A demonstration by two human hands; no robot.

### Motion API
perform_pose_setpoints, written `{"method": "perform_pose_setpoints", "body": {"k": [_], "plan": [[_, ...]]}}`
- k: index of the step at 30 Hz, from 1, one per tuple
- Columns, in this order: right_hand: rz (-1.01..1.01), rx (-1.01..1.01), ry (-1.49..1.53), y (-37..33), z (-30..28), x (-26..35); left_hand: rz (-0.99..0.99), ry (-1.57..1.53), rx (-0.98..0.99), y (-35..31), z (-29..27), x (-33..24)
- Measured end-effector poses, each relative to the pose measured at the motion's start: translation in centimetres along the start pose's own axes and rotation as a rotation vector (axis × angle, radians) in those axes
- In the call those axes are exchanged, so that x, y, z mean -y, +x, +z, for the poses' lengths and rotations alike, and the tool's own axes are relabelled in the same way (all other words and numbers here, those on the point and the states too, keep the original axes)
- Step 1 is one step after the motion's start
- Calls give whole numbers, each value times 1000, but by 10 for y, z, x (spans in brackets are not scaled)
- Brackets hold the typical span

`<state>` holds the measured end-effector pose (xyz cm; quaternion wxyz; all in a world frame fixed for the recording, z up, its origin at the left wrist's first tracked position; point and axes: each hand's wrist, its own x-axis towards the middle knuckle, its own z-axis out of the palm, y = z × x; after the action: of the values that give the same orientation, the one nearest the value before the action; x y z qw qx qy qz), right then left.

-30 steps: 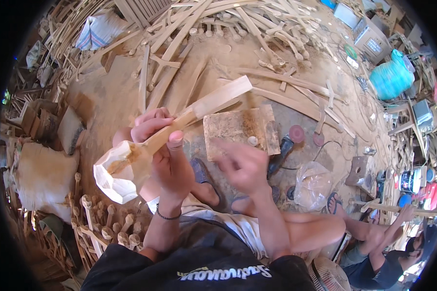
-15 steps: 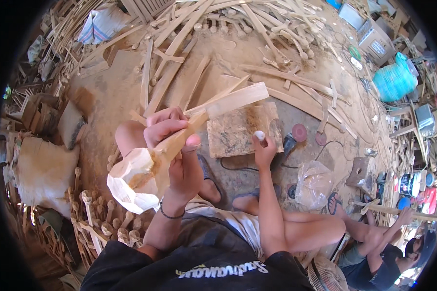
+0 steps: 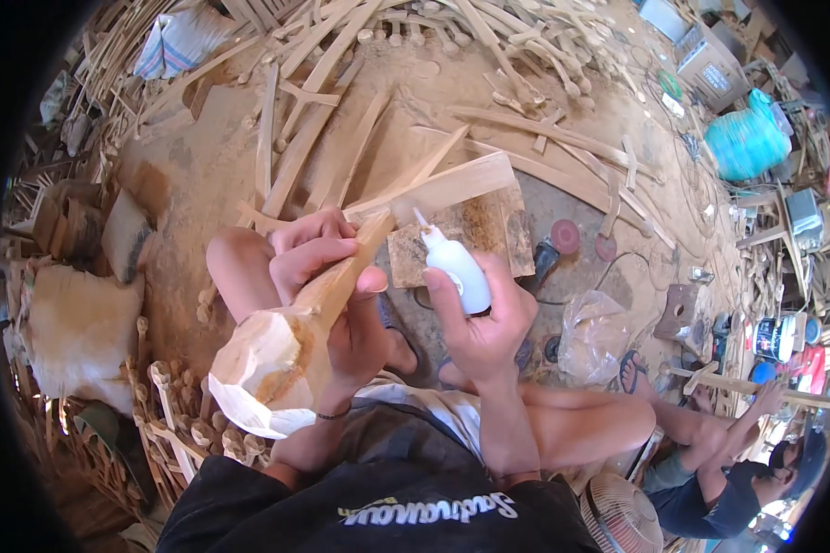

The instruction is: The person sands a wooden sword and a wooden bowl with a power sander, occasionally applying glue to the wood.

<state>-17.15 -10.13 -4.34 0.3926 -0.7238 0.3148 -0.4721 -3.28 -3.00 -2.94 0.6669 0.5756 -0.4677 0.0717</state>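
Note:
My left hand (image 3: 327,276) is closed round the shaft of a pale carved wooden piece (image 3: 267,369). Its faceted, knob-like end points toward me at the lower left, and its far end splits into flat arms. In my right hand (image 3: 493,323) is a white squeeze bottle (image 3: 458,272) with a thin pointed nozzle. The nozzle tip is close to the joint where the arms meet the shaft; whether it touches I cannot tell. Beneath the piece stands a worn wooden block (image 3: 503,226) on the floor.
A power tool with a round reddish disc (image 3: 565,238) lies right of the block, near a clear plastic bag (image 3: 592,336). Long wooden strips (image 3: 563,138) and knobbed pieces lie ahead. More knobbed pieces (image 3: 161,378) stand at left. Another person (image 3: 724,488) sits at lower right beside a fan (image 3: 618,511).
My right hand has lifted the white bottle from over the block toward me and turned its nozzle to the wooden joint. My left hand keeps its hold, the piece slightly shifted.

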Motion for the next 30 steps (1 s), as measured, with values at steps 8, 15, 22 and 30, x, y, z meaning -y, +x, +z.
{"method": "perform_pose_setpoints", "body": {"k": [8, 15, 22, 30], "plan": [[-25, 36, 1, 8, 10, 11, 25, -1, 11, 0, -6, 4], [-32, 41, -22, 10, 11, 15, 14, -19, -13, -1, -3, 4], [3, 15, -32, 11, 9, 18, 52, 3, -9, 1, -3, 4], [-7, 5, -42, 13, 7, 20, 19, -25, -9, -2, -1, 0]]}}
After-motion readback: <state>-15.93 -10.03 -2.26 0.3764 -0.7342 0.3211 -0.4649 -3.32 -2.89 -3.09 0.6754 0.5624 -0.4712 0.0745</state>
